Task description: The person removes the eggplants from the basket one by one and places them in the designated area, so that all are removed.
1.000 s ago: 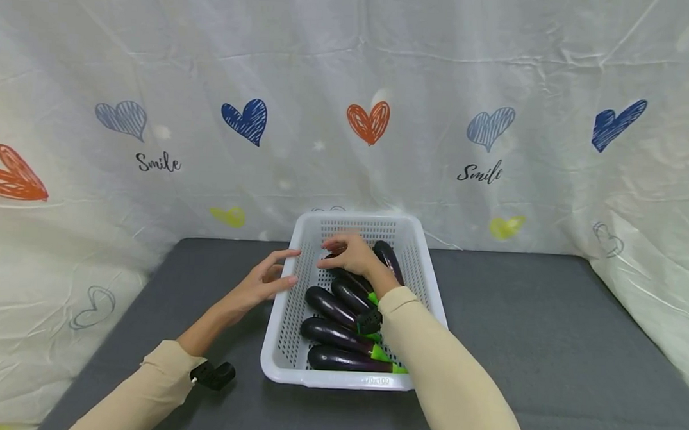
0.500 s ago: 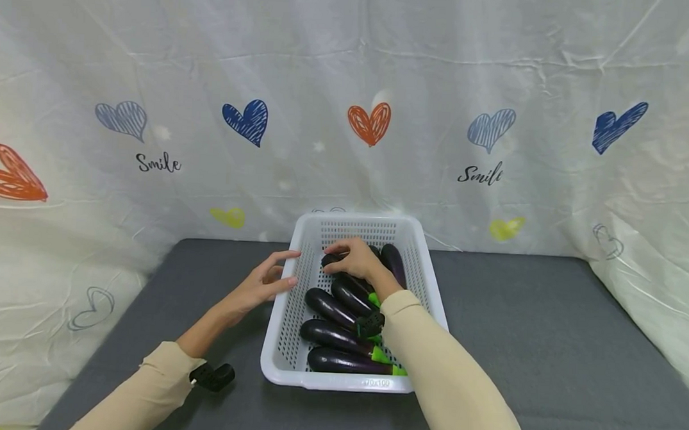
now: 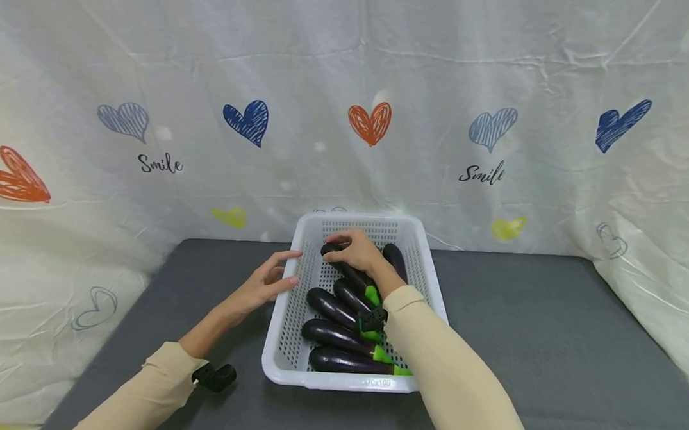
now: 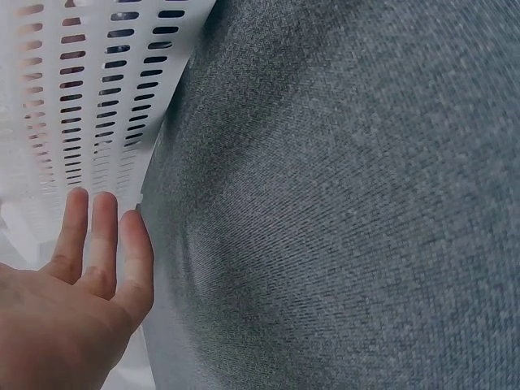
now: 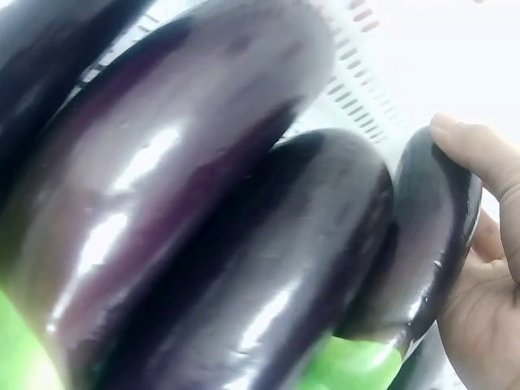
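Observation:
A white perforated plastic basket point(image 3: 341, 382) holds several dark purple eggplants with green stem ends. My right hand point(image 3: 363, 253) reaches into its far part and grips the rounded end of one eggplant point(image 3: 348, 271). In the right wrist view, thumb and fingers of the right hand point(image 5: 487, 268) lie on either side of that eggplant point(image 5: 431, 227). My left hand point(image 3: 259, 282) is at the basket's left rim, thumb and index finger extended. The left wrist view has three straight fingers of the left hand point(image 4: 89, 284) at the perforated basket wall point(image 4: 97, 106).
Several eggplants point(image 3: 336, 336) lie side by side in the near part of the basket. Another eggplant point(image 3: 396, 259) rests along the far right wall. A dark grey cloth point(image 3: 518, 331) covers the table, and a white curtain point(image 3: 427, 167) printed with hearts hangs behind.
My right hand has closed round an eggplant and shifted it slightly; its rounded end sits a little farther back, and more of its body shows. The left hand has stayed at the rim.

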The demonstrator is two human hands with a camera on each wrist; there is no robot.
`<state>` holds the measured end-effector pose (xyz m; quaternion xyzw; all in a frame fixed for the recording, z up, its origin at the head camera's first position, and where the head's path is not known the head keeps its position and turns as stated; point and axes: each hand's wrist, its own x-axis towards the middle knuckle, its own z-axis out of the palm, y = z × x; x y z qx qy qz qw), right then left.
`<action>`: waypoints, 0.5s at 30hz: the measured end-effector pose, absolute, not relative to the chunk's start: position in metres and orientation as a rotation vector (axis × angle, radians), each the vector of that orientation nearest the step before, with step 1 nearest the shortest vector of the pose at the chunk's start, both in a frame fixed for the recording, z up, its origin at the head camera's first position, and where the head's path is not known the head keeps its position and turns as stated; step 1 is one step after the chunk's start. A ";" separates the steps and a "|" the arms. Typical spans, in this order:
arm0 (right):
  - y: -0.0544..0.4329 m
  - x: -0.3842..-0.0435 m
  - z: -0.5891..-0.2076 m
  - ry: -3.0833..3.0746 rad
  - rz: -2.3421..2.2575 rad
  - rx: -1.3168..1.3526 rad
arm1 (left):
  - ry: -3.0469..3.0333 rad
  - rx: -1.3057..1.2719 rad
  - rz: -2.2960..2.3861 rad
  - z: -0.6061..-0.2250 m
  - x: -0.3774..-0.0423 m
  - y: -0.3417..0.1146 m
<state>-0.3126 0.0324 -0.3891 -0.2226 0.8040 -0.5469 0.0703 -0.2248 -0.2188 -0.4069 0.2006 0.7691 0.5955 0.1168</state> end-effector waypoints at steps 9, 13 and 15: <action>0.033 -0.316 -0.376 2.423 -1.675 -0.682 | 2.272 0.583 1.728 -0.407 -0.225 -0.218; 0.037 -0.317 -0.371 2.437 -1.675 -0.666 | 2.281 0.598 1.725 -0.408 -0.226 -0.217; 0.040 -0.318 -0.368 2.440 -1.691 -0.663 | 2.278 0.601 1.731 -0.408 -0.226 -0.217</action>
